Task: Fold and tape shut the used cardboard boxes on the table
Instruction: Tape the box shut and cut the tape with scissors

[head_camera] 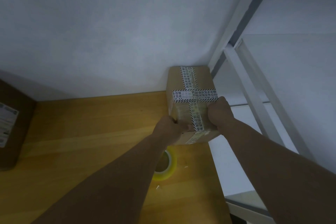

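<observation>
A cardboard box (pixel 183 112) sits at the far right corner of the wooden desk (pixel 91 132), its back against the white wall (pixel 109 32) and its right side at the desk's edge. Its flaps are closed. Strips of printed tape (pixel 195 94), white with black striped borders and black characters, cross on its top, one running front to back and one side to side.

Both hands are on the near end of the box. The left hand (pixel 170 127) is at the near left edge, its grip curled round that edge with the thumb lying on the top just beside the lengthwise strip. The right hand (pixel 219 112) is at the right side, its grip curled over the top right edge, the knuckles touching the end of the cross strip.

A roll of clear yellowish tape (pixel 168 165) lies flat on the desk near the box, partly hidden under the left forearm. Two small pale scraps (pixel 158 186) lie near it.

At the left edge of the view stands a second brown box (pixel 25 123) bearing a white label (pixel 7 123), well apart from the first. A white metal frame (pixel 241 71) rises to the right of the desk.
</observation>
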